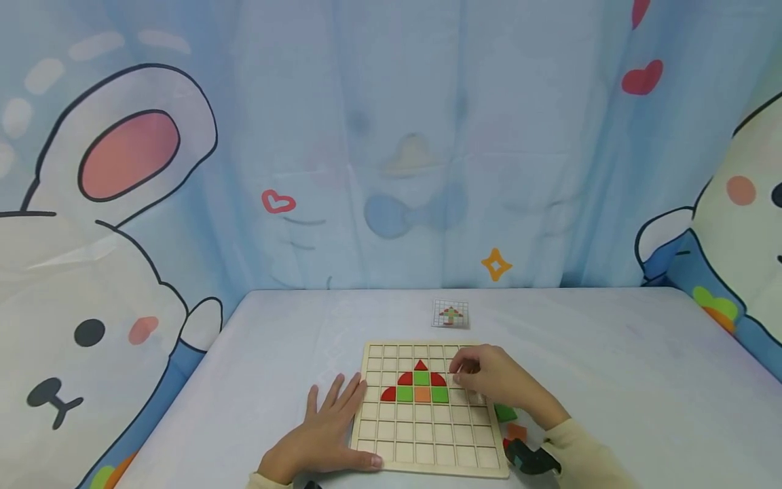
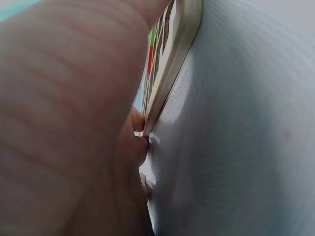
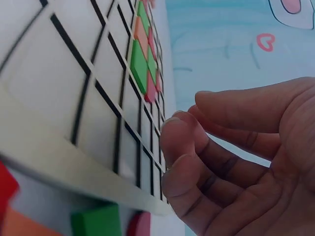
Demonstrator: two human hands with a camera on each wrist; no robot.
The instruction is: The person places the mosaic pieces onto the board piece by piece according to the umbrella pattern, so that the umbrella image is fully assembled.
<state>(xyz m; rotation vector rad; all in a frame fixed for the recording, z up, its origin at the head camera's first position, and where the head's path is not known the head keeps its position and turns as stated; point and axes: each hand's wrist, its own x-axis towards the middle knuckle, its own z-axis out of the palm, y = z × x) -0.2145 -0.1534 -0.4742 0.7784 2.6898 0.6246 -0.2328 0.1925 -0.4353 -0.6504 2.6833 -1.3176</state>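
- Right hand [image 1: 491,375], fingers loosely curled, thumb and fingertips narrowly parted, above the board's right side.
- Left hand [image 1: 326,433], fingers spread, touches the left edge.
- Pale, wood-like gridded board [image 1: 441,433] on white cloth [image 1: 641,380], cells holding eight flat pieces: one red triangle [image 1: 420,365], three red quarter-rounds [image 1: 389,394], three green squares [image 1: 421,378], one orange square [image 1: 422,394].
- Four loose pieces [image 3: 96,221] beside it.
- One card [image 1: 451,314] beyond.

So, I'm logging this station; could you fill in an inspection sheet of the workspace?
Surface: pale tabletop, no spills seen.
Job's things: gridded board bearing red, green and orange tiles; pattern card behind it; loose pieces by the board's right edge.
Clutter: black object near the right sleeve.
Hands: left hand, fingers spread, touches the board's left edge; right hand, fingers curled, over its right side, no held piece visible.
Cables: nothing seen.
Surroundings: blue cartoon curtain.
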